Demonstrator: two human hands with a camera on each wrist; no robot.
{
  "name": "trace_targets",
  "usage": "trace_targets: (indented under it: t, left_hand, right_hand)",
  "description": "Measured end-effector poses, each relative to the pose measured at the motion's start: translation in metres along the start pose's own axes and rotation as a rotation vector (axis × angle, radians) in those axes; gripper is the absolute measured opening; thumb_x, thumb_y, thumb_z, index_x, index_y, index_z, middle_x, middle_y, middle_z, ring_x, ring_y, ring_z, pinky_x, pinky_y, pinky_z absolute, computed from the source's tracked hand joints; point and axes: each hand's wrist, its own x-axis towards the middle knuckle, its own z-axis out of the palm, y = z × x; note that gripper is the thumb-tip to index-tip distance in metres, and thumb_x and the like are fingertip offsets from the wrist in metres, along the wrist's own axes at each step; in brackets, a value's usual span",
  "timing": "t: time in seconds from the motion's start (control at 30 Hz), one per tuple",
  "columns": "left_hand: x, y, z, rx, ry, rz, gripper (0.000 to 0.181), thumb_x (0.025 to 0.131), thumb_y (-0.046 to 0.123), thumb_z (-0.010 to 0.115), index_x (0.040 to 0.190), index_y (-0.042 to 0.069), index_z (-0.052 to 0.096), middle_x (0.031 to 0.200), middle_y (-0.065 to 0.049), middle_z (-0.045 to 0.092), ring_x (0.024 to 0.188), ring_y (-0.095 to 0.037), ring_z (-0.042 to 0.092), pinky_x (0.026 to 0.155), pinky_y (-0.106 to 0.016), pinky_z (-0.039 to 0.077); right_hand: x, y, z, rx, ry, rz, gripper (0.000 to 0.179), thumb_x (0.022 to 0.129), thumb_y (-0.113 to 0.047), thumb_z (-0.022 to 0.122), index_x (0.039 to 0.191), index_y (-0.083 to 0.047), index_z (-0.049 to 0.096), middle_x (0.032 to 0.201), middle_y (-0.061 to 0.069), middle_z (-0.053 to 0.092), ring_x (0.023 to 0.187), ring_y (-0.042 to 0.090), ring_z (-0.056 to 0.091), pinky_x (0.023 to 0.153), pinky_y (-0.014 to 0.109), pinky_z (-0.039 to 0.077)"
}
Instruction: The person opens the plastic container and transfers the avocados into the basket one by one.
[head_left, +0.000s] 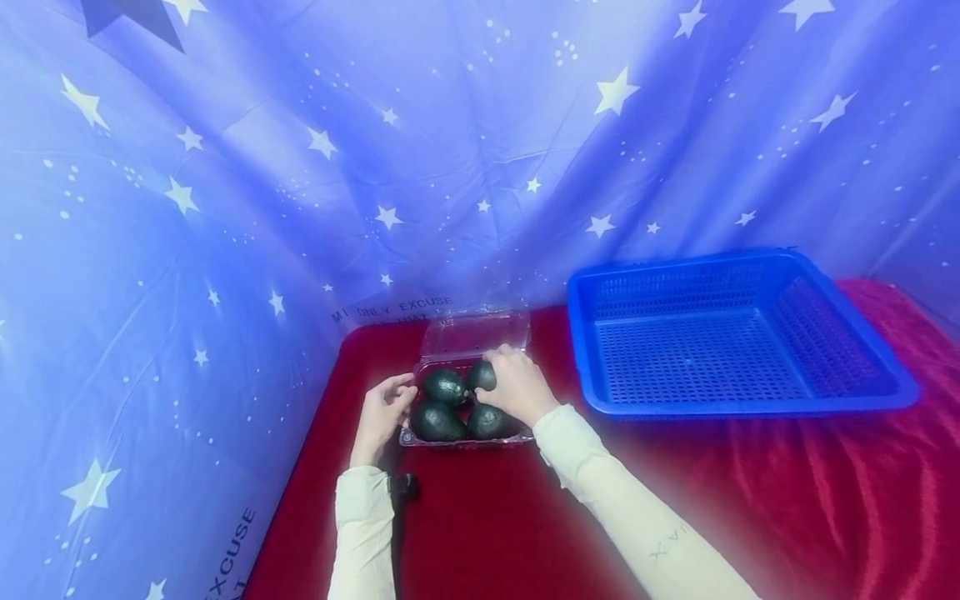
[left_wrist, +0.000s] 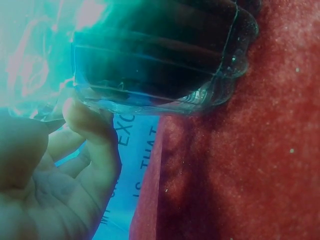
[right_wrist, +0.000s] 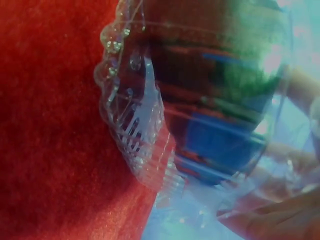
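Several dark green avocados [head_left: 437,422] sit in a clear plastic clamshell box [head_left: 465,444] on the red cloth. Its lid [head_left: 476,333] stands open at the back. With thumb and fingers, my right hand [head_left: 517,387] grips the back right avocado [head_left: 481,375], which is within the box. My left hand [head_left: 377,417] holds the box's left edge; in the left wrist view a fingertip [left_wrist: 77,115] presses the clear wall. An avocado [right_wrist: 220,100] shows through the plastic in the right wrist view, with fingers beyond it.
A blue perforated plastic basket [head_left: 690,358] stands to the right of the box. Red cloth [head_left: 480,525] covers the table. A blue curtain with white stars [head_left: 465,150] hangs behind and along the left side.
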Motion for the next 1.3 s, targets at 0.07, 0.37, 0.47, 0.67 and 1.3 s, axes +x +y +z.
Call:
trace_targets:
  t: [0.07, 0.37, 0.47, 0.67, 1.3]
  left_hand:
    - [0.001, -0.001, -0.001, 0.003, 0.004, 0.005, 0.037, 0.095, 0.004, 0.064, 0.129, -0.009, 0.059, 0.095, -0.027, 0.065, 0.058, -0.013, 0.054, 0.05, -0.021, 0.049]
    - [0.0, 0.001, -0.001, 0.001, -0.005, 0.007, 0.038, 0.095, 0.004, 0.064, 0.13, -0.009, 0.058, 0.099, -0.031, 0.063, 0.058, -0.012, 0.054, 0.049, -0.02, 0.049]
    - [-0.001, 0.001, -0.001, 0.004, -0.004, 0.007, 0.037, 0.095, 0.004, 0.064, 0.13, -0.009, 0.059, 0.099, -0.031, 0.063, 0.058, -0.013, 0.054, 0.049, -0.02, 0.049]
    - [-0.001, 0.001, 0.0, 0.0, -0.006, 0.006, 0.038, 0.095, 0.004, 0.065, 0.13, -0.009, 0.058, 0.099, -0.031, 0.064, 0.058, -0.013, 0.054, 0.05, -0.021, 0.049]
    - [-0.002, 0.002, -0.002, -0.008, -0.004, 0.007, 0.037, 0.095, 0.004, 0.064, 0.129, -0.01, 0.059, 0.095, -0.027, 0.065, 0.058, -0.013, 0.053, 0.049, -0.02, 0.048]
  right_hand:
    - [-0.001, -0.001, -0.002, 0.015, 0.006, 0.0, 0.054, 0.078, -0.029, 0.081, 0.12, 0.0, 0.066, 0.11, 0.016, 0.066, 0.103, 0.033, 0.063, 0.093, 0.046, 0.054]
    - [-0.008, -0.006, -0.012, 0.099, 0.049, 0.028, 0.054, 0.077, -0.031, 0.08, 0.122, -0.005, 0.065, 0.114, 0.011, 0.065, 0.107, 0.03, 0.06, 0.094, 0.047, 0.053]
    - [-0.011, -0.008, -0.016, 0.102, 0.074, 0.018, 0.054, 0.077, -0.032, 0.08, 0.122, -0.007, 0.065, 0.115, 0.009, 0.064, 0.108, 0.029, 0.059, 0.094, 0.047, 0.053]
    - [-0.016, -0.014, -0.029, 0.114, 0.118, 0.015, 0.054, 0.076, -0.031, 0.081, 0.122, -0.009, 0.065, 0.115, 0.007, 0.063, 0.106, 0.027, 0.058, 0.091, 0.046, 0.054]
    - [-0.03, -0.015, -0.065, 0.131, 0.205, 0.014, 0.058, 0.071, -0.027, 0.081, 0.123, -0.006, 0.066, 0.114, 0.008, 0.06, 0.106, 0.026, 0.054, 0.087, 0.045, 0.055]
